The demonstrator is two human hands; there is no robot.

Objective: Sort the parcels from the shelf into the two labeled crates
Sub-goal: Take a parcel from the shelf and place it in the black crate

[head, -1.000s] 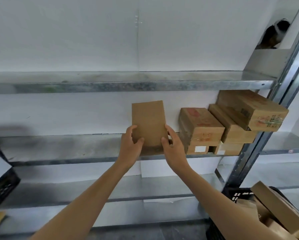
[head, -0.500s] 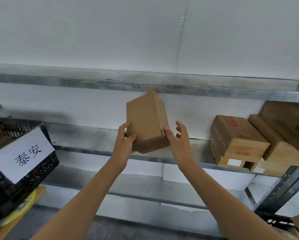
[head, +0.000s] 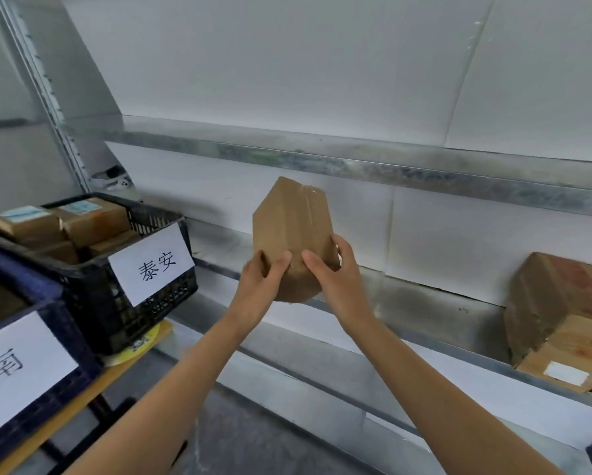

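parcel [head: 292, 234] held tilted in the air, right of the black crate [head: 171, 296] | left hand [head: 258, 286] and right hand [head: 335, 279] curled round its lower end | risk: low grip could let it tip; unread address could mean wrong crate

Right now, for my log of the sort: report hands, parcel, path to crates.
Left hand and right hand both grip the parcel. Parcel in the air, tilted, before the shelf. Black crate at left, boxes inside; nothing between.
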